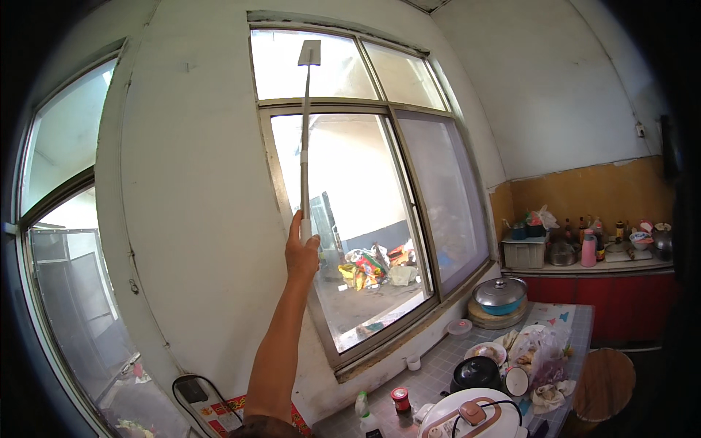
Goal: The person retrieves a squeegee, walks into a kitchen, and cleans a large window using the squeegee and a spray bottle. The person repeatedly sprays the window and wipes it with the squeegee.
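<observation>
One bare hand is raised at the centre, its arm coming up from the bottom edge; by the thumb's place on the right it looks like my left hand. Its fingers are closed around the lower end of a telescopic pole. At the pole's top, a flat rectangular pad head stands in front of the upper left pane of a metal-framed window. Whether the pad touches the glass cannot be told. My right hand is out of view.
Below the window a tiled table holds a lidded pan, a black lidded pot, a red-lidded jar, a spray bottle and plastic bags. A round wooden stool and a red-fronted counter are at right.
</observation>
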### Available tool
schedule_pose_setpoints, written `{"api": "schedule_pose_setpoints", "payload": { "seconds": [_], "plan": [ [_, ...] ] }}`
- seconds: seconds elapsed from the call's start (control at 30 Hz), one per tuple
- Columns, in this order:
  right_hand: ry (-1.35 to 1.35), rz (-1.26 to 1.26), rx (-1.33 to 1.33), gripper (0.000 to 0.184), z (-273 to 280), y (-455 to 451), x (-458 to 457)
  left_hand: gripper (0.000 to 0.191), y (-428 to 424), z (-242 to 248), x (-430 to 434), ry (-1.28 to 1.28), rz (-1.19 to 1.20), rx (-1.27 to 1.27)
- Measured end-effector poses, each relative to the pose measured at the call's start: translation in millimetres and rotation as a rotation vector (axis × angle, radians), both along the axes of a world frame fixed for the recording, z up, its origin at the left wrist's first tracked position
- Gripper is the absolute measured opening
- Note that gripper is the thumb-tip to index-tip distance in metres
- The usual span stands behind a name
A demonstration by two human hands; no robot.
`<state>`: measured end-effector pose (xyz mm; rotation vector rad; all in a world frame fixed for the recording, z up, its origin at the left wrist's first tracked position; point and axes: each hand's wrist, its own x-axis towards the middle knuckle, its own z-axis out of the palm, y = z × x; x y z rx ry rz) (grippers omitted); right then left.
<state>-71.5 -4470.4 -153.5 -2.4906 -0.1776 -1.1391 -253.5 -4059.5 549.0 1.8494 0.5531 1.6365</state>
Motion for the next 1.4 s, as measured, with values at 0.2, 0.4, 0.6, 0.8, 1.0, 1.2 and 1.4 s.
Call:
{"api": "schedule_pose_setpoints", "payload": {
  "seconds": [0.2,0.4,0.6,0.8,1.0,1.2,1.4],
  "plan": [
    [0.034,0.033,-0.185,0.049,-10,-9,3,0.061,-7,-3,-37,-0.019,0.042,-0.076],
    [0.168,-0.13,-0.036,0.04,8,8,-9,0.061,-36,-63,-37,-0.088,-0.012,-0.164],
    [0.173,-0.15,0.028,0.041,21,7,-10,0.058,-8,-8,-14,-0.096,0.135,0.111],
    [0.215,-0.08,-0.111,0.046,13,1,-10,0.056,-1,7,-8,-0.051,0.132,0.036],
    [0.056,-0.65,-0.882,0.047,-15,-6,0,0.055,2,-44,1,-0.151,0.145,0.069],
    [0.401,-0.148,-0.252,0.049,-3,-1,-9,0.055,-20,-137,9,-0.261,-0.023,-0.161],
    [0.297,0.079,-0.032,0.05,0,-5,-9,0.055,3,-138,14,-0.274,0.013,-0.029]
  ]
}}
